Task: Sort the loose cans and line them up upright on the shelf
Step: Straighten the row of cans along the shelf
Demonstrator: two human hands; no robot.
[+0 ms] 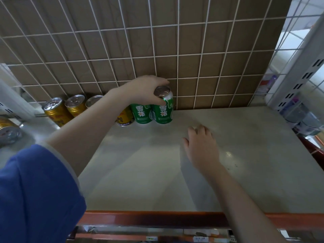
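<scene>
A green can (164, 111) stands upright at the back of the pale shelf (228, 172), against the wire grid. My left hand (145, 90) grips it round the top rim. A second green can (141, 112) stands upright touching its left side. Left of that a gold can (125, 118) shows partly behind my forearm. Further left, three gold cans (55, 111) stand in a row along the back. My right hand (201, 146) rests on the shelf surface in front and to the right of the green cans, fingers relaxed, holding nothing.
A wire grid (177, 55) backed by brown cardboard closes the shelf's rear. Another gold can (7, 131) sits at the far left edge. A white slotted upright (298, 85) stands at the right, with packaged goods (305, 120) beyond it. A red rail (157, 218) edges the shelf front.
</scene>
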